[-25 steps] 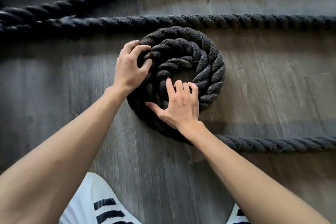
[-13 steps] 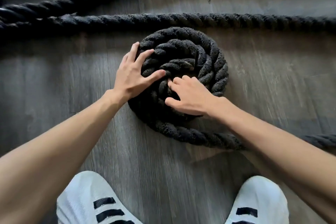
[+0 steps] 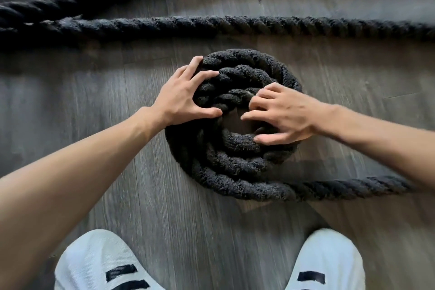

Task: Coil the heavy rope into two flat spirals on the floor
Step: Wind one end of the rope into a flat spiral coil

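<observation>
The black rope spiral (image 3: pixel 235 172) lies on the wood floor (image 3: pixel 117 195). The left hand (image 3: pixel 181 101) presses spread fingers at 10 o'clock. The right hand (image 3: pixel 282 113) curls its fingers round the inner turn at 3 o'clock. The stiff inner turns may ride up if the pressure eases.

1. Rope (image 3: pixel 235 172): thick, black, twisted, fuzzy.
2. Its coil (image 3: pixel 247 60) lies flat mid-scene, about three turns round an open centre.
3. A tail (image 3: pixel 353 186) runs right from the coil's near edge.
4. Two lengths (image 3: pixel 235 24) lie stretched out beyond, far.
</observation>
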